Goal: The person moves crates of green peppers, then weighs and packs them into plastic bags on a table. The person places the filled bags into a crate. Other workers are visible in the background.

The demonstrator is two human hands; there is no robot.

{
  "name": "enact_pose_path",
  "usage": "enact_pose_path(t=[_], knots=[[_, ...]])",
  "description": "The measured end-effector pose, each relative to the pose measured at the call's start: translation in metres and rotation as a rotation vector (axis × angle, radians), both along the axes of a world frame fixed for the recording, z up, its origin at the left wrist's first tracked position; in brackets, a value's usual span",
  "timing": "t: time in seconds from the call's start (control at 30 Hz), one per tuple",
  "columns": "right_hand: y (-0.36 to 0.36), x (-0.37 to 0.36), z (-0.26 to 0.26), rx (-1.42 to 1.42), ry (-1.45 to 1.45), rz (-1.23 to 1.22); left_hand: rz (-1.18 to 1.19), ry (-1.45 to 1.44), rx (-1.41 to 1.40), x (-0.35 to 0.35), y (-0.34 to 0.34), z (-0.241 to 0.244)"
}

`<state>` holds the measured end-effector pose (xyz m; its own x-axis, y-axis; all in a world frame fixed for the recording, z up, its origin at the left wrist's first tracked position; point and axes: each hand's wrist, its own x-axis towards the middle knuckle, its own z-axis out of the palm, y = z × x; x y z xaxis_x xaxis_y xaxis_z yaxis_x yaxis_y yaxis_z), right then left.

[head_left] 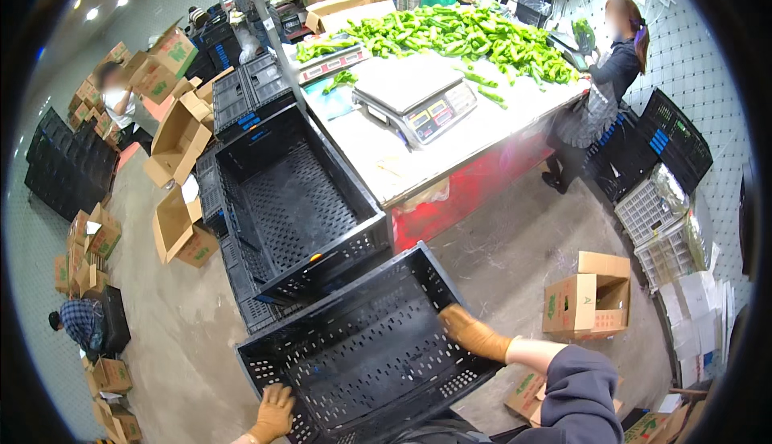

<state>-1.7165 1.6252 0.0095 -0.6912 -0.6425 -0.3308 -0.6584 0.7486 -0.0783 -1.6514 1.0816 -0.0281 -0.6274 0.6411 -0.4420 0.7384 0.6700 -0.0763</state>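
Observation:
Close in front of me is a tilted black perforated plastic crate (pixel 374 329) with nothing in it. My left hand (pixel 274 412), in an orange-tan glove, has its fingers on the left end wall. On the opposite end wall lies my right hand (pixel 476 332), gloved alike and slightly blurred, its fingertips inside the crate. Just beyond, a second open black crate (pixel 301 196) sits on a stack of folded black crates (pixel 244 290), its inside bare too. The near crate's far edge comes close to that stack.
A white worktable (pixel 362 160) carries a digital scale (pixel 422 103) and a heap of green peppers (pixel 458 34). A person (pixel 609 76) stands at its right end. Cardboard boxes (pixel 585 299) lie on the floor right; more open cartons (pixel 184 227) stand left. White crates (pixel 654 209) line the right wall.

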Motion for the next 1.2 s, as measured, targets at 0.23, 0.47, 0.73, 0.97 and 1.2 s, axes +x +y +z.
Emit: enact_pose_path(t=[0.23,0.47,0.73,0.97,1.2], knots=[[-0.012,0.058,0.027,-0.535,0.2,-0.188,0.253,0.095,0.577,-0.015,0.166,0.078],[-0.014,0.194,-0.006,-0.806,0.256,-0.737,0.093,-0.392,0.951,0.054,0.32,0.069],[0.119,0.14,0.058,-0.959,0.481,-0.586,0.379,-0.564,0.768,0.081,0.35,0.035],[0.315,0.113,0.093,-0.936,0.726,-0.565,0.829,-0.105,0.91,0.07,0.477,0.032],[0.476,0.17,0.089,-1.014,0.523,-0.98,0.559,0.016,1.092,0.018,0.596,0.089]])
